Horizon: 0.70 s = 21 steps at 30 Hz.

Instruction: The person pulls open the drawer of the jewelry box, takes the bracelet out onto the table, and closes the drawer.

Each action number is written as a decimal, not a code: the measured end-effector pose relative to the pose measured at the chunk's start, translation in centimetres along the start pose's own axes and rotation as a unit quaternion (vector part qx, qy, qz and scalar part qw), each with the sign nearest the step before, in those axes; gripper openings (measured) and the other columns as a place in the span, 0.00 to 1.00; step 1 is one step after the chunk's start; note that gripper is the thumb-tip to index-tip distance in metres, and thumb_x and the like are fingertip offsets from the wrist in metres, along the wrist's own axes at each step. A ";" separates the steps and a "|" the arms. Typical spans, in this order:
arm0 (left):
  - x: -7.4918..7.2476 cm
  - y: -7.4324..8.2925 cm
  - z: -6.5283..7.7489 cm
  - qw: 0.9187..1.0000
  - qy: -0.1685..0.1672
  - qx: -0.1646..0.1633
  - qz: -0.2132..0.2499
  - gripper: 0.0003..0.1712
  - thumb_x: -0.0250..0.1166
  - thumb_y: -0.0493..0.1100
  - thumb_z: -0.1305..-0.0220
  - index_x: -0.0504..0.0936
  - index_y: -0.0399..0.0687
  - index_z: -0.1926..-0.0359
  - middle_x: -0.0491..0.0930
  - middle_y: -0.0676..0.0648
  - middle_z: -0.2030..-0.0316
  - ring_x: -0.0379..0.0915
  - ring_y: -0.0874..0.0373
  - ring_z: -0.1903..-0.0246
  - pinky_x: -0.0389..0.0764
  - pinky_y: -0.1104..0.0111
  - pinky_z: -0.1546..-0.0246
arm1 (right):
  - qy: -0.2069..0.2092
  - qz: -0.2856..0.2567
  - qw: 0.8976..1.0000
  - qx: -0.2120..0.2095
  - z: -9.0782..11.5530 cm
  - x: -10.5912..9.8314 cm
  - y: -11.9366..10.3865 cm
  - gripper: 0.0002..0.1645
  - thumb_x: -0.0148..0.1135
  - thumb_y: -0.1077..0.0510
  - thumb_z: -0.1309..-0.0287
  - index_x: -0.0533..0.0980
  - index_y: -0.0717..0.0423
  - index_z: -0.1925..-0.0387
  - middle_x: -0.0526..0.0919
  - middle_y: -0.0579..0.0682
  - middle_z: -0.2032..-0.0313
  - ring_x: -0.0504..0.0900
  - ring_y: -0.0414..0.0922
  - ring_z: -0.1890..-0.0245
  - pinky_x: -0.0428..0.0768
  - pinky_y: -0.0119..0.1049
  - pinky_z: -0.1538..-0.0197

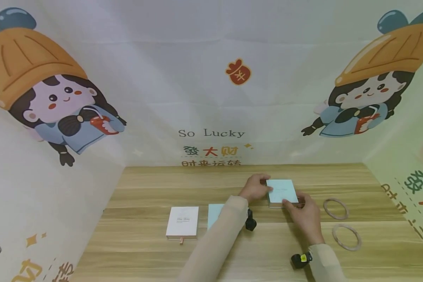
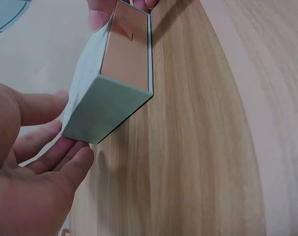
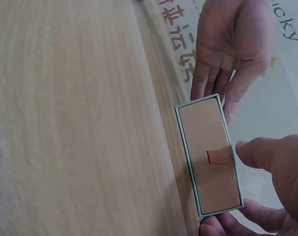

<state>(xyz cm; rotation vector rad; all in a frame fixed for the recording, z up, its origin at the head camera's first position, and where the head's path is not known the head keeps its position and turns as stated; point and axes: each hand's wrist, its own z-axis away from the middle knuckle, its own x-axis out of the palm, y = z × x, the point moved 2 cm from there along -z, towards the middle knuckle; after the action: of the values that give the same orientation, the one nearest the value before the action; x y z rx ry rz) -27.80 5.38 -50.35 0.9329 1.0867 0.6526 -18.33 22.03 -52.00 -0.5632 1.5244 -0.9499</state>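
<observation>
Pale-blue square box, apparently cardboard (image 1: 282, 191), towards the far side of the wood-grained counter (image 1: 144, 188), grasped by both hands: left hand (image 1: 256, 187) at its left side, right hand (image 1: 306, 213) at its near-right corner. Tilting the tan, tabbed inner drawer (image 3: 200, 132) downward could let it slide out.
</observation>
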 end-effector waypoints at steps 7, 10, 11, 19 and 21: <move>0.5 -0.1 -0.3 1.000 0.012 -0.011 -0.003 0.25 0.69 0.36 0.34 0.80 0.44 0.36 0.81 0.43 0.42 0.75 0.49 0.40 0.80 0.59 0.39 | 0.034 -0.001 0.999 -0.004 -0.1 0.1 0.2 0.35 0.69 0.52 0.35 0.71 0.73 0.38 0.80 0.72 0.48 0.85 0.61 0.50 0.86 0.42 0.55; 0.6 -0.1 -0.3 1.000 0.016 -0.012 -0.001 0.24 0.69 0.36 0.34 0.81 0.44 0.37 0.81 0.44 0.44 0.76 0.50 0.42 0.80 0.59 0.41 | 0.033 -0.003 0.999 0.000 -0.2 0.2 0.3 0.35 0.69 0.52 0.35 0.71 0.73 0.38 0.81 0.71 0.48 0.85 0.61 0.50 0.85 0.37 0.56; 0.6 -0.1 -0.4 1.000 0.018 -0.011 -0.001 0.24 0.69 0.36 0.34 0.81 0.44 0.37 0.81 0.44 0.45 0.76 0.50 0.42 0.81 0.60 0.41 | 0.033 -0.005 0.999 0.001 -0.2 0.2 0.3 0.35 0.69 0.52 0.35 0.71 0.73 0.38 0.81 0.71 0.48 0.85 0.61 0.50 0.84 0.36 0.57; 0.7 -0.3 -0.6 1.000 0.025 -0.003 -0.009 0.22 0.70 0.35 0.35 0.82 0.44 0.40 0.82 0.45 0.48 0.77 0.53 0.47 0.81 0.62 0.44 | 0.026 -0.011 1.000 0.010 -0.2 0.0 0.4 0.34 0.69 0.50 0.35 0.71 0.71 0.38 0.81 0.70 0.46 0.84 0.61 0.48 0.84 0.34 0.56; 0.7 -0.4 -0.5 1.000 0.024 0.000 -0.013 0.23 0.70 0.35 0.35 0.82 0.44 0.40 0.82 0.44 0.49 0.77 0.54 0.49 0.81 0.62 0.45 | 0.022 -0.014 1.000 0.014 -0.2 -0.1 0.5 0.35 0.68 0.50 0.34 0.71 0.70 0.38 0.80 0.70 0.46 0.84 0.60 0.47 0.82 0.32 0.56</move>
<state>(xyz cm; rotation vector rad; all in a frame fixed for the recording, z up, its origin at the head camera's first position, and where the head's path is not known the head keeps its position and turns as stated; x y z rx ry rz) -28.07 5.94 -51.07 0.9051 1.1390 0.6572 -18.47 22.43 -52.32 -0.5475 1.5435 -1.0087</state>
